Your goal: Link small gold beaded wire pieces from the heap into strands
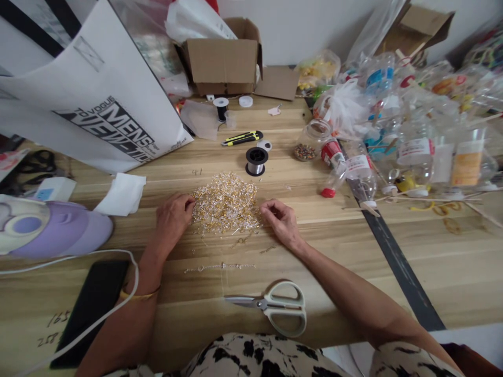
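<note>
We're looking down at a wooden bench (432,262), and both hands sit at the edges of a heap of gold and clear beads (226,203), spread loose in the middle where either side can pick from it. The left hand (172,217) rests knuckles-up at the heap's left rim, fingertips curled into the beads; whether its grip has closed on anything we cannot tell, since the fingers hide it. The right hand (280,217) lies just off the right rim, thumb and forefinger drawn together in a narrow pinch, perhaps on a bead or thread too small to make out. Just in front of the heap, nearer the body, a short beaded strand (220,267) lies stretched straight, apart from the loose beads so it stays untangled. The scissors (275,306) lie closed nearer still, handles to the right, within easy reach of the right hand. Beyond the heap stands a spool of clear thread (257,160), upright on its flange, with a yellow-and-black utility knife (241,138) behind it and a small jar of mixed beads (308,141) to the right. A dark phone (92,309) with a white cable across it lies by the left forearm, clear of the beads.
</note>
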`<state>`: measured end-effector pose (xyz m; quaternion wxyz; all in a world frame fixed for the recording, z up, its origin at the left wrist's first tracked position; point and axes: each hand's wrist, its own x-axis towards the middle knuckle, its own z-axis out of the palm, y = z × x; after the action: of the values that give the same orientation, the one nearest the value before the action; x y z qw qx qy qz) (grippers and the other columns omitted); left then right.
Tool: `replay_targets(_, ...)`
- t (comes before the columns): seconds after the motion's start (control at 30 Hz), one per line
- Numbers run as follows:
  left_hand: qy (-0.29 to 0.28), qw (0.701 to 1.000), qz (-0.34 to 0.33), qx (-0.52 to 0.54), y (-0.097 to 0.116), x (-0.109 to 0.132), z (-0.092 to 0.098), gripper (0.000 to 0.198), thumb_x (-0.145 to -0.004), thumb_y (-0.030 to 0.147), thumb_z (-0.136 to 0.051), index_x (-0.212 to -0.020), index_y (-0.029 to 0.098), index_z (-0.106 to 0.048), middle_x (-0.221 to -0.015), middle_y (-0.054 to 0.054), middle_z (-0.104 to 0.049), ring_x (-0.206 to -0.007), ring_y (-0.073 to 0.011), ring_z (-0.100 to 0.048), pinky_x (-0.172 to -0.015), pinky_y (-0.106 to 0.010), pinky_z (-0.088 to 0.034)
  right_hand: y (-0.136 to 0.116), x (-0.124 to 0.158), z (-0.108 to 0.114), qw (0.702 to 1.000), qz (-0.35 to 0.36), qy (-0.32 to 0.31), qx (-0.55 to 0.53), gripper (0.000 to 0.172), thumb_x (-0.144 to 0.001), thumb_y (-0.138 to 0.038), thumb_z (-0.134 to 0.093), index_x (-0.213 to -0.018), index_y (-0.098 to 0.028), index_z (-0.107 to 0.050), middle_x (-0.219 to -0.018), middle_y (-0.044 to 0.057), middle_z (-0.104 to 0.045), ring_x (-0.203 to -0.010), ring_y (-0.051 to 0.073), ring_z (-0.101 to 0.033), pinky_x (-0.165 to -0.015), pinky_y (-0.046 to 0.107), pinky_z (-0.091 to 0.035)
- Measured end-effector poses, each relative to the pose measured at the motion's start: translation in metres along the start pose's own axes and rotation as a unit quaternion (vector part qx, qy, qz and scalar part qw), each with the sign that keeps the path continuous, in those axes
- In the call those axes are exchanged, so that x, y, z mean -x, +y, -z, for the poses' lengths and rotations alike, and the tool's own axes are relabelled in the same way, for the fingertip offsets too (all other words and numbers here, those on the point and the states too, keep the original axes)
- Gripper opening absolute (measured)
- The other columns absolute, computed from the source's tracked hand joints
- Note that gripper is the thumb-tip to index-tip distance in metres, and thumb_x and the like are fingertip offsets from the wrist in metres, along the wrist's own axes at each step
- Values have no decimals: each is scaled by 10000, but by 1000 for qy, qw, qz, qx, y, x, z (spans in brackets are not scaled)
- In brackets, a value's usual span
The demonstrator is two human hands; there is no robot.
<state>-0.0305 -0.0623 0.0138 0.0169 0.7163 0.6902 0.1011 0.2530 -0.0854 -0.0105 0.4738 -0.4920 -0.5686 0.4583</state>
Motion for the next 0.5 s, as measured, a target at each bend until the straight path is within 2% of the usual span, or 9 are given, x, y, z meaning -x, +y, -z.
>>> replay_targets(0.33,6,1000,-15,-9,-3,-1,-4,152,-860,214,-508,-833,178,-652,-898,-72,-668,-901,-241,-601,-744,-314,-433,1,-1,0,999,-32,4,-31,228,-800,-383,-624,-792,-156,-617,-666,-6,-560,-571,105,-475,-529,230,-386)
replay_targets(0.5,7,1000,-3,1,-2,-1,-3,154,-859,227,-503,-840,187,-650,-899,-63,-671,-900,-234,-604,-750,-308,-433,-1,-2,0,999,-35,6,-36,239,-796,-397,-628,-778,-159,-609,-668,-6,-561,-565,103,-470,-526,231,-383)
